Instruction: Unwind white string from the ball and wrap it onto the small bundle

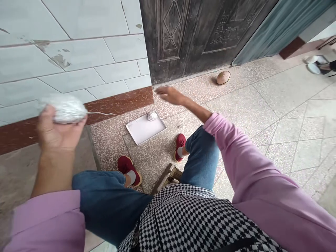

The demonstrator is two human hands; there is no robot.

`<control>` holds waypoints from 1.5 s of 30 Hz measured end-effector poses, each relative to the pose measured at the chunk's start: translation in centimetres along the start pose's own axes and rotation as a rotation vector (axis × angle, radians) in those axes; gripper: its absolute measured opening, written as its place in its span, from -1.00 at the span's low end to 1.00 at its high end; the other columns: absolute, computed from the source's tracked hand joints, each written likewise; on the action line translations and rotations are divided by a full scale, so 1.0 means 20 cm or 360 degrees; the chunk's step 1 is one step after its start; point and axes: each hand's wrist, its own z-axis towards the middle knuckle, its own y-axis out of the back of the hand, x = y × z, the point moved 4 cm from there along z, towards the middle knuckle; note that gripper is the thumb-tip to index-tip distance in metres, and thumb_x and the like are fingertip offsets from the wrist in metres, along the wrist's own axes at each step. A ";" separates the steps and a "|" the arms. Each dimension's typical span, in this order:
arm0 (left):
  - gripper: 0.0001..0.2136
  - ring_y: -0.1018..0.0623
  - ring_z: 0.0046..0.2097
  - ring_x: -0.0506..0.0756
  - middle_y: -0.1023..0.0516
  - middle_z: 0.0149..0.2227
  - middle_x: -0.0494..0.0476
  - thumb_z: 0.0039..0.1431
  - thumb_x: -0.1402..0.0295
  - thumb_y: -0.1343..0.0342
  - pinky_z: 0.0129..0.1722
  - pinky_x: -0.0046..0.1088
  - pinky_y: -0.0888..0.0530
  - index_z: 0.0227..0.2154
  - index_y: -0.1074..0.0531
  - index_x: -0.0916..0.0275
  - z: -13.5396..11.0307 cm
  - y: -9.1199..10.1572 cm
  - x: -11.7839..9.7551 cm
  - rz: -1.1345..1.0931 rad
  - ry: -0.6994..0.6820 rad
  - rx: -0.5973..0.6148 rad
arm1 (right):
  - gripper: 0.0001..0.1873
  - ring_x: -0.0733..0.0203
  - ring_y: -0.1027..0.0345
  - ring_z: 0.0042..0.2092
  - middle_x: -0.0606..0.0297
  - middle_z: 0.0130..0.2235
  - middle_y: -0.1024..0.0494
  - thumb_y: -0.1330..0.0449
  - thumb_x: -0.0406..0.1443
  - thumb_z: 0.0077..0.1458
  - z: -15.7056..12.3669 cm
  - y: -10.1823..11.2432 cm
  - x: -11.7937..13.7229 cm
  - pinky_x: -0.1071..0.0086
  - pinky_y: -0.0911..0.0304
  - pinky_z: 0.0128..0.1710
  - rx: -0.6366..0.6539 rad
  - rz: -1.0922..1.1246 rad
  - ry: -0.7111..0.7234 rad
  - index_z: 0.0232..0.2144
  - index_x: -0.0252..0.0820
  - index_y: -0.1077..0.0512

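Observation:
My left hand [56, 131] is raised at the left and grips a white ball of yarn [64, 108]. A thin white strand [105, 113] runs from that ball to the right, toward my right hand [169, 95], which is stretched out forward and blurred; whether its fingers pinch the strand I cannot tell. On the floor below lies a white tray [141, 131] with a smaller white yarn ball [152, 115] at its far corner. I sit with my knees apart, in jeans and red shoes.
A tiled wall with a red-brown skirting [118, 103] stands on the left, and a dark metal door [194, 35] stands ahead. A round tan object [223, 77] lies by the door. A wooden stool edge [170, 175] shows between my legs. Terrazzo floor spreads to the right.

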 end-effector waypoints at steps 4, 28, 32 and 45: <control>-0.28 -0.46 0.69 0.47 -0.84 0.30 0.23 -0.27 -0.02 -0.79 0.49 0.03 -0.69 -0.07 -0.58 0.05 -0.10 -0.35 0.10 -0.0188 -0.0010 0.0379 | -0.68 -0.07 -0.65 0.24 0.22 -0.15 -0.83 -0.71 -0.10 0.51 0.24 -0.53 0.08 0.24 -0.59 0.18 0.0253 0.0585 0.0159 -0.06 -0.18 -0.75; -0.11 -0.67 0.10 0.30 -0.78 0.00 0.12 -0.28 0.02 -0.93 0.29 -0.02 -0.68 0.12 -0.70 0.21 0.16 -0.15 0.42 0.0683 -0.0036 0.0385 | -0.51 0.03 -0.46 -0.07 0.24 -0.08 -0.67 -0.13 0.09 0.89 -0.02 -0.39 0.31 0.22 -0.40 0.11 0.0143 0.0125 0.0892 -0.09 -0.06 -0.50; -0.24 -0.77 0.16 0.48 -0.83 0.00 0.34 -0.15 -0.02 -0.88 0.18 0.01 -0.74 0.07 -0.77 0.22 -0.03 -0.31 0.44 0.0397 0.0298 0.0891 | -0.61 0.09 -0.40 -0.08 0.27 -0.17 -0.60 -0.15 -0.20 0.88 0.19 -0.28 0.15 0.26 -0.33 0.10 -0.0128 0.0002 0.0685 -0.16 -0.11 -0.46; -0.16 -0.82 0.20 0.50 -0.85 0.08 0.43 -0.24 -0.04 -0.87 0.24 0.10 -0.86 0.08 -0.69 0.21 -0.04 -0.42 0.31 -0.0019 0.0095 0.0683 | -0.62 0.14 -0.52 -0.08 0.23 -0.16 -0.68 -0.19 -0.50 0.80 0.19 -0.70 -0.02 0.32 -0.30 0.07 0.0428 -0.0099 0.0618 -0.21 -0.22 -0.51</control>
